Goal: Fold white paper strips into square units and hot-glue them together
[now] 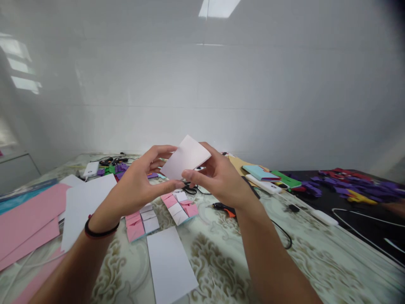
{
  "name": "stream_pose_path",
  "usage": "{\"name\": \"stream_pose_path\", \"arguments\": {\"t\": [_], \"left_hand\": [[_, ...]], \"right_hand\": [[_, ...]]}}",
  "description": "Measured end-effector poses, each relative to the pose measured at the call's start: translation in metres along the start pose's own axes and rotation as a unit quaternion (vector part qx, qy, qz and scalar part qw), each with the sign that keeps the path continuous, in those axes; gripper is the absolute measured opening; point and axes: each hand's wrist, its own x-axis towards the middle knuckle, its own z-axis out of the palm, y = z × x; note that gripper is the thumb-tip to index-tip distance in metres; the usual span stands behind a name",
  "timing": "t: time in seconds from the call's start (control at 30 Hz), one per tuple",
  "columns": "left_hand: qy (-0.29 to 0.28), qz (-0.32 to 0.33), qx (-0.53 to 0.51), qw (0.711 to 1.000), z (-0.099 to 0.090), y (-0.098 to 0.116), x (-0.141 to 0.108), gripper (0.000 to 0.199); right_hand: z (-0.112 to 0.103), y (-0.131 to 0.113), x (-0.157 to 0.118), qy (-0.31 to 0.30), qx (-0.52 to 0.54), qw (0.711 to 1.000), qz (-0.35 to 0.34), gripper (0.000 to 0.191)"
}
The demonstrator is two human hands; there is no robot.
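A folded piece of white paper (185, 158) is held up, tilted, above the middle of the table. My right hand (224, 175) grips it at the right corner, thumb in front and fingers behind. On the other side, my left hand (142, 171) curves round its left edge, with fingertips partly hidden behind the paper and the thumb by its lower corner. Below lie two folded pink and white paper pieces, one on the left (142, 221) and one on the right (179, 207). A flat white sheet (171, 266) is nearest to me.
Pink sheets (34, 215) and a white sheet (87, 202) lie at left. A black tool with a cord (224, 207) rests beside my right forearm. White power banks (262, 183), coloured paper pads (261, 172) and purple scraps (357, 185) are at right. Part of another person's hand (397, 207) shows.
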Motion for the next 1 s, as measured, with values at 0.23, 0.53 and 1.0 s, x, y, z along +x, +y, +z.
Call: {"name": "stream_pose_path", "arguments": {"t": [0.23, 0.53, 1.0], "left_hand": [[-0.039, 0.012, -0.037, 0.998, -0.004, -0.005, 0.000, 0.057], [-0.020, 0.041, 0.048, 0.998, -0.006, -0.006, -0.001, 0.052], [0.114, -0.009, 0.025, 0.993, -0.015, -0.012, 0.002, 0.024]], "right_hand": [[0.000, 0.004, 0.000, -0.018, 0.025, 0.999, -0.017, 0.042], [0.002, 0.002, 0.000, -0.028, -0.015, 0.999, -0.015, 0.041], [-0.003, 0.008, -0.002, 0.044, -0.100, 0.993, -0.036, 0.030]]}}
